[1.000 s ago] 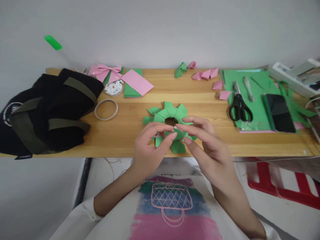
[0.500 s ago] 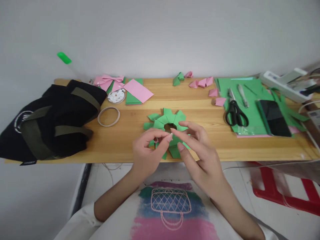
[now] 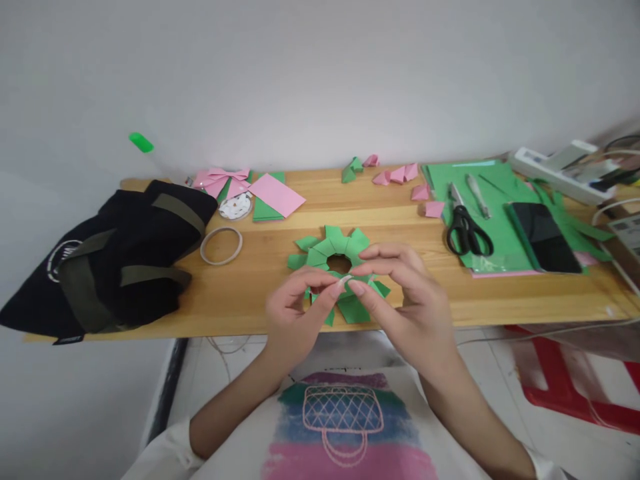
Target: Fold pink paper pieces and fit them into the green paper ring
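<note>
A ring of folded green paper (image 3: 320,257) with pointed flaps lies on the wooden table, partly hidden by both hands. Over its near part, my left hand (image 3: 300,307) pinches a small whitish strip (image 3: 347,279) between thumb and forefinger. My right hand (image 3: 410,300) has its thumb and forefinger closed on the other end of that strip, its other fingers bent. A bit of pink shows beside the left fingers, too small to make out.
On the left are a black bag (image 3: 120,260) and a tape roll (image 3: 221,246). Pink paper (image 3: 277,195) and folded pink pieces (image 3: 399,175) lie at the back. Scissors (image 3: 467,230), a cutter (image 3: 479,195) and a phone (image 3: 544,237) rest on green sheets (image 3: 505,233) at the right.
My right thumb and forefinger have closed in on the small strip at the left fingertips. The view has shifted slightly, so the table sits a little lower.
</note>
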`<state>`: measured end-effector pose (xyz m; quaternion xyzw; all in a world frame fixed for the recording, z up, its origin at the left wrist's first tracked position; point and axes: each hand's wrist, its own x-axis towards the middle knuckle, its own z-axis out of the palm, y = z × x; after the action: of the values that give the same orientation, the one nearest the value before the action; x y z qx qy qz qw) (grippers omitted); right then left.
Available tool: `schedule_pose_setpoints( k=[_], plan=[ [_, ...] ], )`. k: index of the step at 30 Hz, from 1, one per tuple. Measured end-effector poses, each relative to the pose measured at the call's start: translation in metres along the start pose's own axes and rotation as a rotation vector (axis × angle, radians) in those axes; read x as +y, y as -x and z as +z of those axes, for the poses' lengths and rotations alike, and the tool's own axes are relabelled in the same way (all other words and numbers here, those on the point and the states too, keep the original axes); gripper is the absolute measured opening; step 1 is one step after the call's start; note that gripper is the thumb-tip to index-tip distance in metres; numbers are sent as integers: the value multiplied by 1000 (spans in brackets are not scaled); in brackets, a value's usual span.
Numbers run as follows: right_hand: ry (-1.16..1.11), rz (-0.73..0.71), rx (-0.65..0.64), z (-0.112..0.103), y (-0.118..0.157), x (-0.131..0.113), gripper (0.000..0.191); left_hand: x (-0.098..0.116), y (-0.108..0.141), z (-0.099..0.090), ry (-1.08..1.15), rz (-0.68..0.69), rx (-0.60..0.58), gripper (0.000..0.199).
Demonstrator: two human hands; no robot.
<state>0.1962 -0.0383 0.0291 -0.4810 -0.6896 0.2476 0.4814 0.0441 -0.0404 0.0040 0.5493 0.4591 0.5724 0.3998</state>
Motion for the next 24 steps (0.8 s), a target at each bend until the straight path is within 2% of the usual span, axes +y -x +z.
schedule_pose_setpoints(
  k=[4, 6, 8, 9, 11, 13, 14, 16, 19, 24],
  plan=[
    [26, -85, -57, -1, -4, 1, 5, 2, 1, -4, 5, 38, -33, 9],
    [33, -155, -132, -1, -5, 2, 6, 0, 2, -14, -32, 46, -88, 12],
    [9, -222, -228, 0, -5, 3, 7, -6, 1, -30, -163, 44, -109, 15],
    [-11, -243, -269, 1, -5, 4, 6, -12, -1, -41, -276, 38, -76, 15],
    [-50, -241, -307, 3, -4, 6, 5, -27, -5, -66, -555, 56, 86, 22],
    [-72, -192, -284, 4, -5, 10, 6, -44, -11, -93, -872, 33, 181, 32],
    [-73, -156, -256, 4, -6, 13, 7, -53, -13, -104, -1023, 10, 181, 36],
    [-72, -83, -191, 5, -8, 19, 7, -69, -16, -122, -1216, -71, 98, 43],
    [-62, -20, -112, 4, -11, 30, 6, -86, -18, -134, -1296, -91, 9, 55],
    [-27, 48, -61, 1, -8, 46, 6, -94, -25, -135, -1307, -102, 19, 57]
  ],
)
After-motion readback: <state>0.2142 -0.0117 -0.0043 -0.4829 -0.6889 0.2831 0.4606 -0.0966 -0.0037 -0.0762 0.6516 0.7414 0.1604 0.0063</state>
